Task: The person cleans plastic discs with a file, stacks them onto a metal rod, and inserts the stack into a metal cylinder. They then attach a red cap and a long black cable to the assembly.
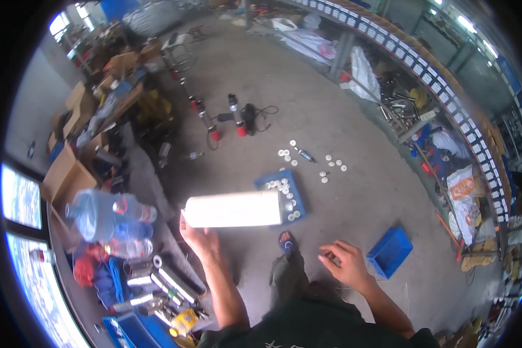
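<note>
The white cylinder (pixel 233 210) looks smooth to me, though too bright to tell gloss from matt, over a dull, matt floor (pixel 354 200). Both the tray (pixel 298 200) and the bin (pixel 393 250) look like smooth blue plastic. By the windows I see glossy metal tubes (pixel 178 282), a clear plastic jug (pixel 91 216) and matt brown cardboard (pixel 69 174).

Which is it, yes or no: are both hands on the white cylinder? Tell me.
No, only the left hand grips the white cylinder, at its left end; the right hand is apart from it.
</note>
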The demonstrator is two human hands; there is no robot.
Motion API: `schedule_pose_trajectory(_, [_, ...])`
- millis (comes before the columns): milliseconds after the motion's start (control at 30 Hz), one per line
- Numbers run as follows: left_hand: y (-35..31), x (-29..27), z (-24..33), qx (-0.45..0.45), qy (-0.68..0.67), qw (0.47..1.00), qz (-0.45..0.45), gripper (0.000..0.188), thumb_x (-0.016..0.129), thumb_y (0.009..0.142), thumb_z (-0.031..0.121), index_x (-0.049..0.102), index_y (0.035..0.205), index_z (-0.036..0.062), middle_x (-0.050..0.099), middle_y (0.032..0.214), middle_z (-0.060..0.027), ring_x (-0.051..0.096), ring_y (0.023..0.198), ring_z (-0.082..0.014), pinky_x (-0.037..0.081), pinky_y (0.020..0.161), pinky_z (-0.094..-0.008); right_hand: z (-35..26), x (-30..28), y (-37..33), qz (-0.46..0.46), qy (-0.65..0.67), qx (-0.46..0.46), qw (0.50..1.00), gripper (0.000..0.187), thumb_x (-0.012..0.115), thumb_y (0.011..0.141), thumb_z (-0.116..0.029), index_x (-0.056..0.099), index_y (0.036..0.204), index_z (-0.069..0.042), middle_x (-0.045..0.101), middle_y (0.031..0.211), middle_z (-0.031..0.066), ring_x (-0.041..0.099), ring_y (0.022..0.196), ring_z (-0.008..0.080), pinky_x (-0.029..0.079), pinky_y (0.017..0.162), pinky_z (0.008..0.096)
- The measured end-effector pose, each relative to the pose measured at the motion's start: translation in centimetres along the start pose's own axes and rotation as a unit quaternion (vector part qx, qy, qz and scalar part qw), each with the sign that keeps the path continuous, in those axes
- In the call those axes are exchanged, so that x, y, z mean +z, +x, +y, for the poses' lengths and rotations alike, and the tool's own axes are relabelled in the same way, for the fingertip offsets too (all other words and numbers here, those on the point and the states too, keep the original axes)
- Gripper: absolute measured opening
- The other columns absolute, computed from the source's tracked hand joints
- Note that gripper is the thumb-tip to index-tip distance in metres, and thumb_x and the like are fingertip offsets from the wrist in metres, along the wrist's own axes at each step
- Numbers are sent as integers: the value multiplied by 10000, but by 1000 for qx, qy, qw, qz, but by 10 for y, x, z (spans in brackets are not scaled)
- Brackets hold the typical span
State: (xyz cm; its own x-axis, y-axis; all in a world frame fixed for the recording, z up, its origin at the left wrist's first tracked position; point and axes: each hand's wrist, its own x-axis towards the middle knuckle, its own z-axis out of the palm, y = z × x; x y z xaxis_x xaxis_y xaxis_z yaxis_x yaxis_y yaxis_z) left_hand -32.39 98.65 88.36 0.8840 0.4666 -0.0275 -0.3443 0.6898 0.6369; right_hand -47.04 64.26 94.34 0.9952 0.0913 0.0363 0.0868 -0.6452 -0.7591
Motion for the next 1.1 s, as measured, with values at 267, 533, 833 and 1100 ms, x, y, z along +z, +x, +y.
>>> schedule_pose_trajectory(267, [85, 47, -182, -16, 64, 998, 21, 155, 616, 1061, 180, 671, 1015, 42, 704, 879, -46, 585, 619, -86, 440, 503, -212, 159, -69, 133, -54, -70, 15, 996, 159, 768, 923, -181, 727, 1016, -58, 695, 885, 83, 721, 786, 270, 571, 696, 379])
schedule_pose_trajectory(533, [76, 49, -385, 104, 409, 906, -27, 173, 648, 999, 119, 625, 921, -34, 628, 924, -73, 551, 954, -170, 426, 918, -325, 508, -23, 237, -187, 16, 90, 978, 182, 740, 957, -242, 733, 975, -60, 724, 834, 115, 728, 743, 272, 568, 682, 402])
schedule_pose_trajectory(833, [32, -153, -769, 203, 639, 697, -255, 148, 738, 824, -71, 660, 938, -16, 652, 828, -142, 588, 674, -256, 479, 605, -328, 1021, 134, 371, -315, -304, 18, 899, 219, 690, 943, -283, 703, 963, -66, 723, 952, 165, 711, 914, 396, 581, 769, 537])
schedule_pose_trajectory(1100, [-3, -291, -915, 203, 650, 677, -280, 249, 799, 744, -98, 667, 937, -10, 657, 834, -140, 610, 689, -296, 499, 603, -373, 1103, 269, 413, -175, -195, -175, 949, 310, 760, 923, -264, 672, 1179, -113, 660, 1103, 78, 675, 1056, 309, 583, 808, 449])
